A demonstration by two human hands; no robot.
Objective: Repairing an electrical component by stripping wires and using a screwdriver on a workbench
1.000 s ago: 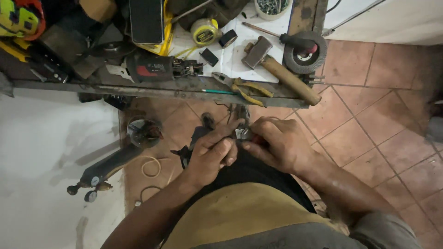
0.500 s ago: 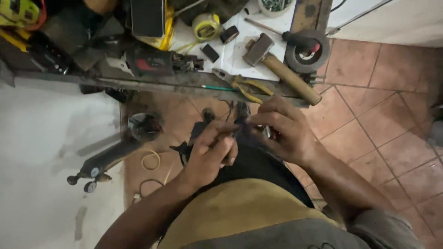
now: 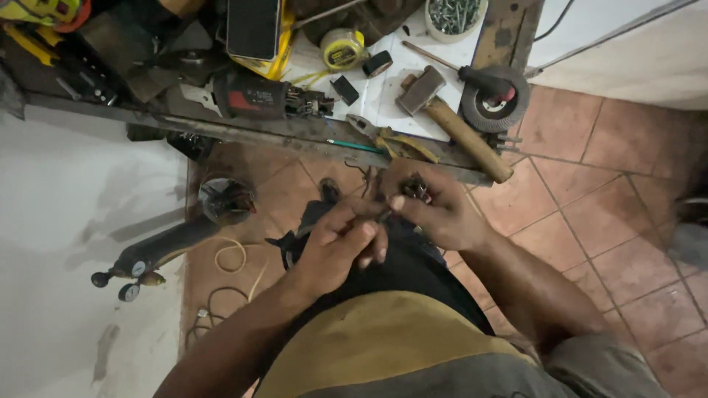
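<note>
- Small metal part [image 3: 414,189] sits pinched in the right hand [image 3: 435,214]; a loose grip drops it to the tiles.
- Left hand [image 3: 341,247] fingers close narrowly on a thin tool touching it; that tip may slip.

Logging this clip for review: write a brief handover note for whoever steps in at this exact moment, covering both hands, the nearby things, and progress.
Left hand: closed around a thin dark metal tool, its tip at the part.
Right hand: gripping a small dark metal part just below the bench edge.
On the cluttered workbench: wooden-handled hammer, yellow-handled pliers, grey grinding disc.
Done: part in hand, tool applied.
Left: cannot tell; the part is too small to judge.
</note>
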